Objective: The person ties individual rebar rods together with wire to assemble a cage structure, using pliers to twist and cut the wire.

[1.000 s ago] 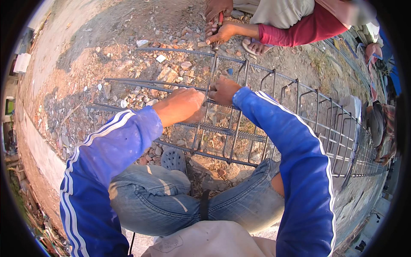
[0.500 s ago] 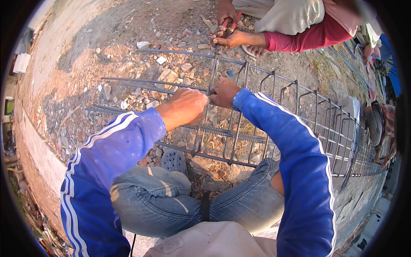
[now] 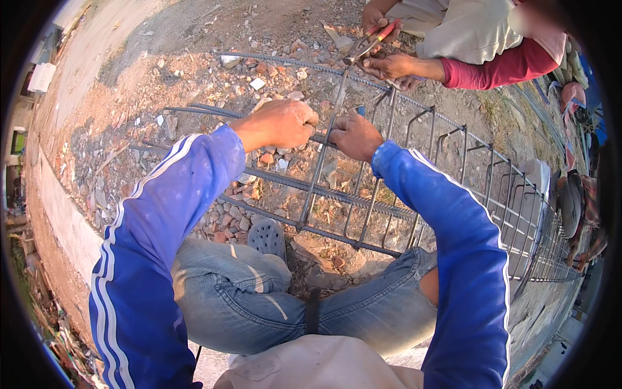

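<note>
My left hand (image 3: 282, 123) is closed, knuckles up, over the ribbed bars on the left part of a rebar cage (image 3: 363, 204). What its fingers hold, if anything, is hidden. Just right of an upright-looking stirrup (image 3: 325, 146), my right hand (image 3: 356, 136) closes its fingers on a long rebar (image 3: 317, 138) where the two cross. A small gap with the stirrup in it separates both hands. At the far side, a co-worker's hands (image 3: 392, 65) hold red-handled pliers (image 3: 372, 42), their jaws at the stirrup's far corner.
Bar ends (image 3: 194, 109) stick out left over broken brick and stones (image 3: 233, 217). Several more stirrups (image 3: 463, 155) run off to the right beside a pale slab (image 3: 534, 172). My bent knees (image 3: 227, 292) and a grey clog (image 3: 267, 236) are close to the cage's near side.
My left hand has risen and moved away from the right hand, which has shifted slightly right. The co-worker's pliers now reach the stirrup's corner. The whole view has shifted a little.
</note>
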Demonstrator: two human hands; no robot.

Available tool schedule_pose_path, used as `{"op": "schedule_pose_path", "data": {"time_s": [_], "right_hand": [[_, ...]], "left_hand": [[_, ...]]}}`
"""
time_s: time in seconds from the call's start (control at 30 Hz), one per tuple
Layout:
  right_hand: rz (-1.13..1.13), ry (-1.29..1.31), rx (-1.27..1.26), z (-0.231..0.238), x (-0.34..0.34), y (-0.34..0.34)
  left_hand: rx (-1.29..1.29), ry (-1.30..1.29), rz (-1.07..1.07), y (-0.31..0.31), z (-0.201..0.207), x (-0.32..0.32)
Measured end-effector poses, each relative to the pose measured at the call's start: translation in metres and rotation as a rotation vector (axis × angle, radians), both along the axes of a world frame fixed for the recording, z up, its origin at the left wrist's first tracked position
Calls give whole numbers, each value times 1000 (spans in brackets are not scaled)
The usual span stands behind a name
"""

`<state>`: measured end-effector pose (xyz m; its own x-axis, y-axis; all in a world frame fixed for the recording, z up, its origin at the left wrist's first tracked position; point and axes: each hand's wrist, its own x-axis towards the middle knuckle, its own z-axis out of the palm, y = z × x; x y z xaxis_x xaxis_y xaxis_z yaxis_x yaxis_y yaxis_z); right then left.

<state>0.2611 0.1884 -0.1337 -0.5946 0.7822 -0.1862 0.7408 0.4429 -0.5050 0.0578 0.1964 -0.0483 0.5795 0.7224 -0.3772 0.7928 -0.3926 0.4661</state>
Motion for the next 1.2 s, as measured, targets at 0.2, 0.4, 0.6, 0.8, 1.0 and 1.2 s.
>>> {"op": "schedule_pose_path", "data": {"time_s": [0.2, 0.4, 0.6, 0.8, 1.0, 1.2], "right_hand": [[-284, 65, -263, 27, -26, -18], [-400, 87, -338, 28, -22, -19], [-399, 191, -328, 10, -21, -21], [-377, 118, -313, 24, -25, -20], [-409, 141, -330, 25, -29, -22], [-398, 171, -319, 23, -29, -23]], "left_hand": [[-35, -162, 86, 11, -12, -43], [254, -347, 530, -75, 41, -149], [59, -464, 901, -212, -34, -188], [-84, -780, 1096, -225, -78, -188], [-70, -785, 1058, -225, -93, -198], [-234, -868, 1153, -224, -85, -184]]}}
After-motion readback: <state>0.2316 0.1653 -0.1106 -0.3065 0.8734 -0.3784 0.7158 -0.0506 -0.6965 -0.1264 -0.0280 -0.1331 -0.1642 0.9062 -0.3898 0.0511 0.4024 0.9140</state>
